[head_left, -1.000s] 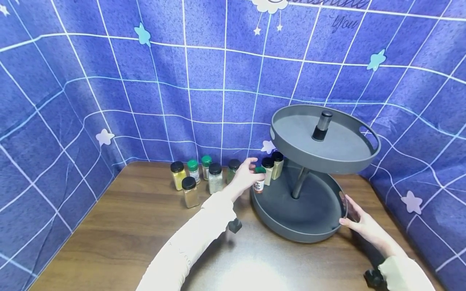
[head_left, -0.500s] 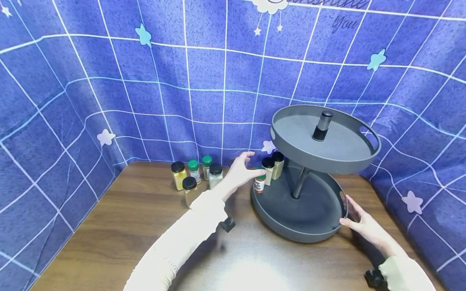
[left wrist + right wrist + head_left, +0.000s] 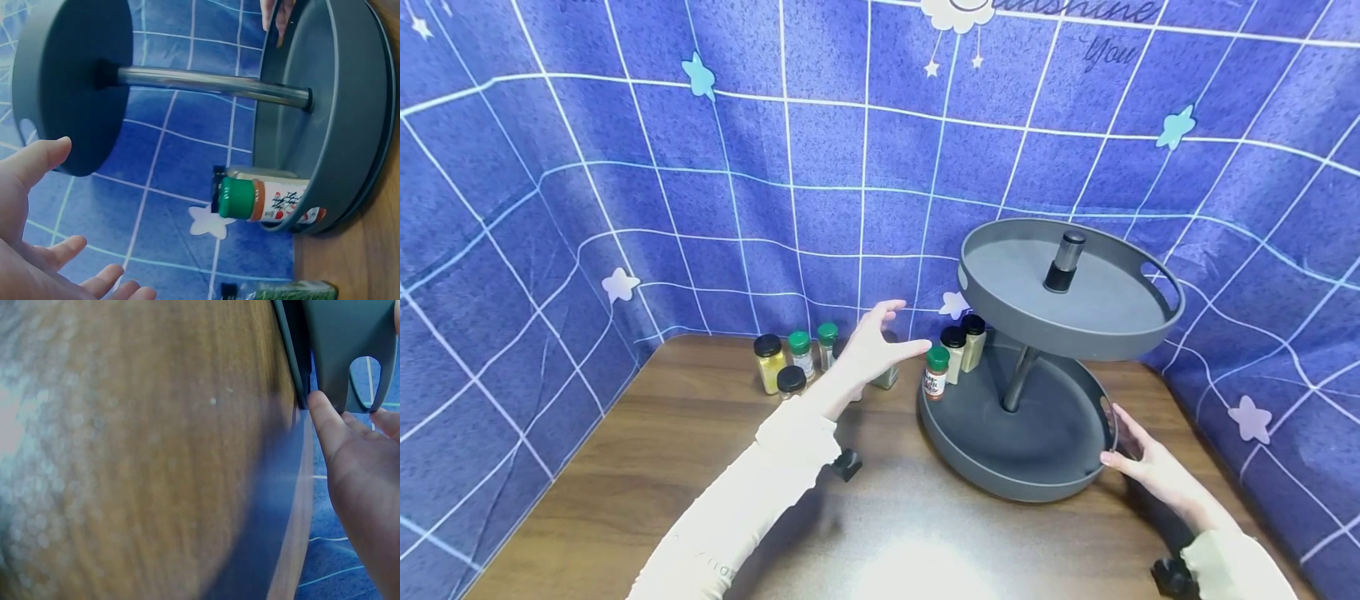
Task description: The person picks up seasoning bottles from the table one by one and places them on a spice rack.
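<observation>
My left hand point(image 3: 867, 348) hovers with nothing in it over the spice jars, thumb and fingers spread apart. Just right of its thumb, a green-capped spice jar point(image 3: 936, 377) with a white label and reddish contents stands inside the lower level of a dark grey two-tier round tray point(image 3: 1052, 433). Two black-capped jars point(image 3: 954, 358) stand behind it along the same rim. At the tray's right side, my right hand point(image 3: 1153, 471) touches the outer wall by the handle cutout, its fingers fairly straight. The right wrist view shows its fingertips point(image 3: 319, 403) at that wall.
Several jars stand on the wooden table left of the tray, among them a yellow-filled jar point(image 3: 771, 371) and a green-capped jar point(image 3: 802, 360); my left forearm partly hides some. The upper tray point(image 3: 1015, 262) overhangs the lower one. A blue curtain point(image 3: 737, 208) hangs behind.
My left hand has let go of the green-capped jar and drawn back to the left and slightly up, leaving the jar in the lower tray. The right hand has stayed put.
</observation>
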`<state>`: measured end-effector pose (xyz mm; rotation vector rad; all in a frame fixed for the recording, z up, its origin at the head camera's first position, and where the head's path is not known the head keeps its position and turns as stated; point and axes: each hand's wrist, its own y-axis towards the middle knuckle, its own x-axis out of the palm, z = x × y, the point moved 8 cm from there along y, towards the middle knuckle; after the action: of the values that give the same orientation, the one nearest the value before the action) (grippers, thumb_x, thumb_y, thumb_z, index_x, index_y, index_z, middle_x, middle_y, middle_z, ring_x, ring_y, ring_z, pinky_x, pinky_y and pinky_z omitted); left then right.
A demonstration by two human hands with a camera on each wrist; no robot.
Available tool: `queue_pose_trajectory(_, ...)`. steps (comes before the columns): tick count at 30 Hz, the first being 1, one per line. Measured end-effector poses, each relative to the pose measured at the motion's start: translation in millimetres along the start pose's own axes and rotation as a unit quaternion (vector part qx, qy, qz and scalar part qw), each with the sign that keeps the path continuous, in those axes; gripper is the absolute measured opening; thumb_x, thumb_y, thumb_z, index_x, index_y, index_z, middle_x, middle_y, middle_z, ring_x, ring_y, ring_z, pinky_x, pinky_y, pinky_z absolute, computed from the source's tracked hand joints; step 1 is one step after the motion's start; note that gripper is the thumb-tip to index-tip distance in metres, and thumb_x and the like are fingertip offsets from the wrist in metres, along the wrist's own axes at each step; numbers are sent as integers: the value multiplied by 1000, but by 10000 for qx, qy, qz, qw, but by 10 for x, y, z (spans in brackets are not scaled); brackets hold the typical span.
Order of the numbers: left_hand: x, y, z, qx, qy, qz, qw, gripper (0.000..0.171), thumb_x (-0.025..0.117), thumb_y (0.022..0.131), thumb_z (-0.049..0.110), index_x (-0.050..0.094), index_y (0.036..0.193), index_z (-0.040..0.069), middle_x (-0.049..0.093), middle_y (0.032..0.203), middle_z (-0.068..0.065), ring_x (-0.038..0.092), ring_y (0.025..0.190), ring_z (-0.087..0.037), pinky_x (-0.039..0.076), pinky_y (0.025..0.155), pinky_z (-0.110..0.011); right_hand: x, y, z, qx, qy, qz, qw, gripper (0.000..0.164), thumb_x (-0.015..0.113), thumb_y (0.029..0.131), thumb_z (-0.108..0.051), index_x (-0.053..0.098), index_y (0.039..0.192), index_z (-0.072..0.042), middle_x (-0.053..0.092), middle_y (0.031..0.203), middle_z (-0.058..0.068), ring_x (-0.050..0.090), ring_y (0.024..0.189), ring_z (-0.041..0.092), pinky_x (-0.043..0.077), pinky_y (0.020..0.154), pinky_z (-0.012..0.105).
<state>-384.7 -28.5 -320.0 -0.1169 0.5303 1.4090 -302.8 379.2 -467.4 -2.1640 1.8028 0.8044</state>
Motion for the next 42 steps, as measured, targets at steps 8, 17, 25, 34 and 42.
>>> queue_pose_trajectory(8,-225,-135,28,162,-28,1,9999,74,79,74,35,44,137,20,42,141,-10,38,131,-31,33,108,-48,-1,-6,-9,11,50,-5,10000,78,58,91,-3,7,149,3,15,145,40,27,113,-24,24,90,-3)
queue_pose_trajectory(17,-494,-337,-51,189,87,210,9996,79,80,72,37,41,139,21,41,143,-7,37,132,-25,30,109,-49,10,0,-45,-36,124,-53,9999,77,58,91,-3,7,148,4,13,145,40,27,115,-23,24,91,-3)
queue_pose_trajectory(25,-661,-465,-194,364,157,366,9985,77,79,74,36,41,139,21,43,142,-6,37,132,-22,29,110,-47,-3,15,-31,36,38,-29,10000,77,58,91,-4,7,149,2,16,145,39,28,124,-14,25,91,-3)
queue_pose_trajectory(34,-863,-604,-485,251,272,721,9967,80,82,71,30,42,139,16,43,139,-14,37,131,-29,26,110,-51,12,15,1,-112,134,-36,9998,78,59,90,-2,8,149,1,15,146,38,28,117,-23,26,92,-2)
queue_pose_trajectory(42,-1004,-689,-792,-60,597,893,9942,84,83,69,34,40,140,19,42,139,-15,38,128,-35,29,106,-56,11,6,16,-128,117,-12,9998,78,59,90,-2,8,149,1,18,144,40,29,116,-22,27,90,-2)
